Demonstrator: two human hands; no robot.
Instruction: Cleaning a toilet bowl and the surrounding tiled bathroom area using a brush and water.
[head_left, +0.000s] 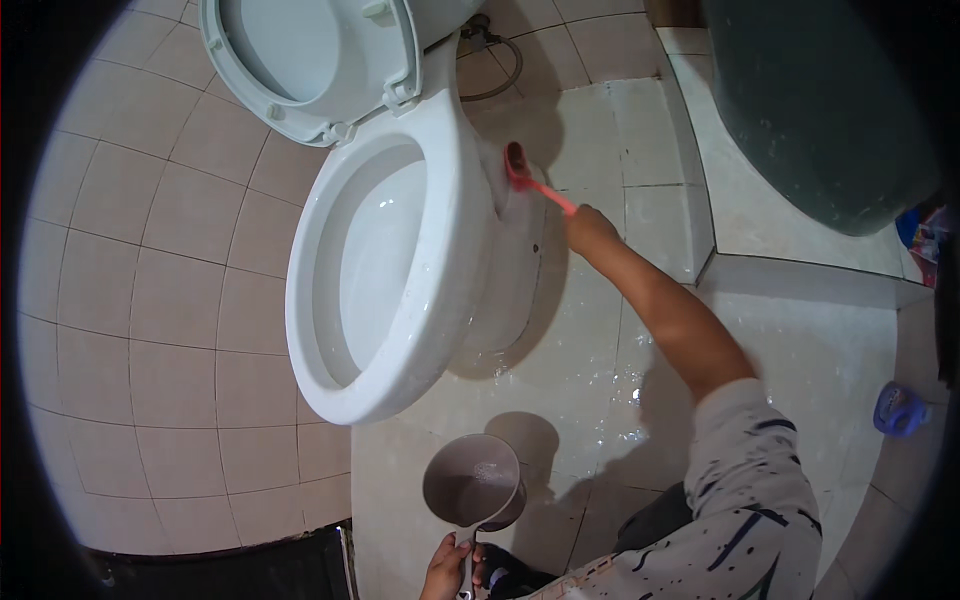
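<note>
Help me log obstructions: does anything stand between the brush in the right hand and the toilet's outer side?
Nothing visible does. The right hand holds the red brush right beside the toilet, though contact is unclear. The left hand holds the dipper well away.

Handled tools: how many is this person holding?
2: a red brush in the right hand, beside the toilet, and a grey-brown dipper in the left hand, near the bottom of the view. I see no others held; small ones could be hidden.
</note>
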